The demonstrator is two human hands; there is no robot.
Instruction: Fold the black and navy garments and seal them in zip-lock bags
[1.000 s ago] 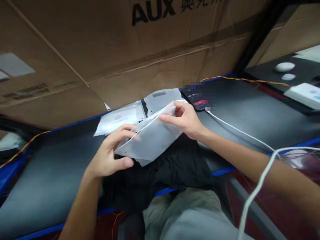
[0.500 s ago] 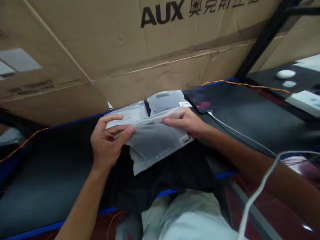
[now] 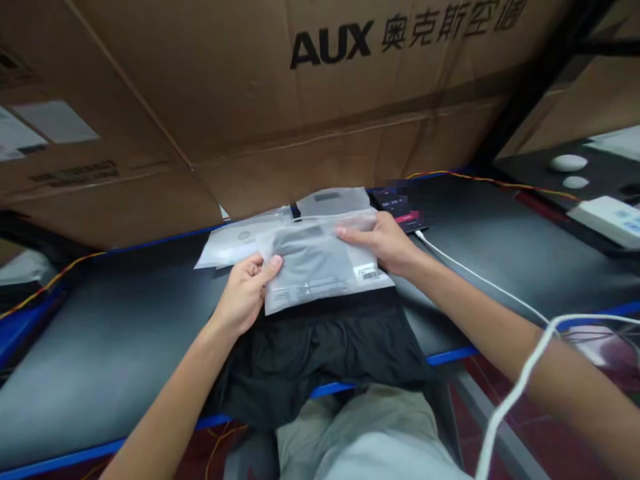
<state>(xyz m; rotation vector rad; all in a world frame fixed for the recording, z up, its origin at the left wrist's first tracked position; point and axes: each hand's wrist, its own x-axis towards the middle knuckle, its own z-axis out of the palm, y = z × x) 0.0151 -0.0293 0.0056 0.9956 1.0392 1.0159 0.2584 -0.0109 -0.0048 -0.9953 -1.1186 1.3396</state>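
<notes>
Between my two hands is a frosted plastic bag (image 3: 320, 257) with something dark and folded inside. A small barcode label sits near its lower right corner. My left hand (image 3: 247, 287) pinches the bag's left edge, thumb on top. My right hand (image 3: 387, 243) grips the right side, its thumb lying across the top and the other fingers hidden behind. Under the bag's near edge, a black cloth garment (image 3: 325, 353) lies spread over the table's front edge. Further white plastic bags (image 3: 233, 237) rest behind the held one, against the cardboard.
A large cardboard box (image 3: 320, 153) stands along the back of the black table (image 3: 130, 333). A phone (image 3: 400, 208) with a white cable (image 3: 480, 277) lies right of the bags. At the far right are a white box (image 3: 607, 217) and a white mouse-like object (image 3: 569, 163).
The held bag has turned flatter, showing its face and printed lines. My left hand has moved right and down, closing its spread fingers on the bag's edge. My right hand keeps its grip.
</notes>
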